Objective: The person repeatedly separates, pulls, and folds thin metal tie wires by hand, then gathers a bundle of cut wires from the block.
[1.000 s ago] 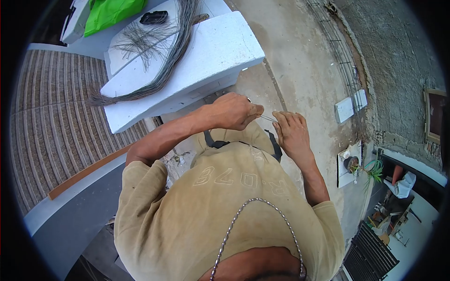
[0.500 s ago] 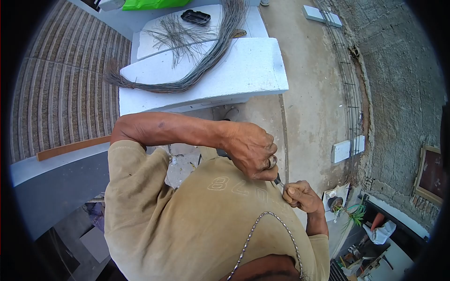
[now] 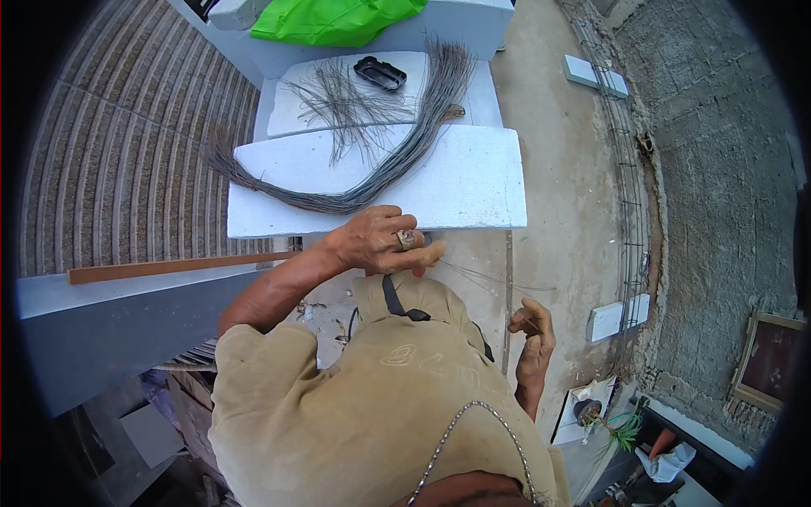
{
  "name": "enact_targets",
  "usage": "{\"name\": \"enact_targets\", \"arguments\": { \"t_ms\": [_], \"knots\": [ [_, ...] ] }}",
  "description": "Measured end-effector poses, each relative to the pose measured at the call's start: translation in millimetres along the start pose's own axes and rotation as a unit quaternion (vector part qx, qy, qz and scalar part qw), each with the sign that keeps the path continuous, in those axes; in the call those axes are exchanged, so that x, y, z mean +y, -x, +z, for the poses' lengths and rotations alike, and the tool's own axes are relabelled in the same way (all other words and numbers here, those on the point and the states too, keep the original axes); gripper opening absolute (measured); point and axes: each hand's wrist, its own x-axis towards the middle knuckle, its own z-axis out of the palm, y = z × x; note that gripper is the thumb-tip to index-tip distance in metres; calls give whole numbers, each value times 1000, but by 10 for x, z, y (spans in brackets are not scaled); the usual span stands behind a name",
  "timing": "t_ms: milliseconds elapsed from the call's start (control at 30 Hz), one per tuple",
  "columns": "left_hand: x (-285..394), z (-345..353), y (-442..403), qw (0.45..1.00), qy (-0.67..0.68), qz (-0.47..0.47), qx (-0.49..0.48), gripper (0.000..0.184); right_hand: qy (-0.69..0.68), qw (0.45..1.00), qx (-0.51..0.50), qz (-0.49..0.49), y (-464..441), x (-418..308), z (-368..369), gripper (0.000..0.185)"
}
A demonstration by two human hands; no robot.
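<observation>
Thin wires [image 3: 490, 277] stick out to the right from my left hand [image 3: 384, 242], whose fingers are closed on them near the front edge of the white foam block [image 3: 481, 182]. A ring is on this hand. Lower right, my right hand [image 3: 534, 334] is away from the foam, its fingers bent but apart, with nothing visible held; the wires' far ends pass just above it. A long curved bundle of wire [image 3: 384, 173] lies across the foam, beside loose wires [image 3: 338, 106] and a black tray [image 3: 380, 73].
A green bag [image 3: 338, 19] lies behind the foam. At left are a ribbed surface [image 3: 144, 160] and a brown strip [image 3: 169, 268]. To the right, a long wire frame [image 3: 629, 194] rests on white blocks [image 3: 604, 323] along a rough wall; a potted plant [image 3: 589, 412] stands lower right.
My left hand has moved up and left toward the foam, drawing wires into view. My right hand has gone from closed to fingers apart, away from the left. The view has shifted too.
</observation>
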Motion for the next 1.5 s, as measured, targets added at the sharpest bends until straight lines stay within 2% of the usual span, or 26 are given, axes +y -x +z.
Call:
{"name": "enact_targets", "arguments": {
  "t_ms": [33,167,200,233,333,500,533,633,667,767,800,933,1100,1200,1400,1500],
  "knots": [
    [-122,-64,156,997,-11,-72,20,24,-11,999,53,3,-60,41,12,72],
    [-733,-382,594,937,-103,-325,78,26,27,995,69,60,-277,308,-62,56],
    [-907,-460,712,934,-157,-318,44,26,63,994,58,63,-327,346,-54,45],
    [-1067,-518,825,928,-209,-308,9,27,110,992,32,51,-374,436,-52,43],
    [-1452,-530,1088,914,-236,-319,-84,27,234,972,-22,-19,-569,557,-20,39],
    [-1936,-487,1241,906,-213,-297,-212,23,249,965,-49,-60,-807,460,267,36],
    [-2059,-491,1259,892,-225,-275,-282,44,245,967,-52,-57,-843,458,321,36],
    [-2126,-558,998,876,-108,-314,-349,81,224,973,-56,-7,-909,461,527,34],
    [-2219,-487,1056,863,-111,-302,-389,114,221,973,-62,4,-916,473,564,33],
    [-2308,-419,870,840,-59,-323,-431,117,198,976,-81,41,-1003,373,666,30],
    [-2376,-365,902,851,-59,-305,-423,130,205,974,-86,47,-1004,392,668,30],
    [-2498,-295,837,835,-61,-313,-449,119,226,969,-77,57,-1055,512,608,27],
    [-2545,-281,800,824,-63,-313,-469,108,267,963,-44,12,-1167,710,485,25],
    [-2560,-274,791,830,-57,-319,-453,106,277,960,-28,10,-1206,749,444,25],
    [-2570,-366,733,817,-12,-355,-454,79,280,959,-33,14,-1242,743,458,25],
    [-2583,-357,818,856,-55,-330,-394,61,289,956,-52,17,-1235,777,479,26]
  ]
}}
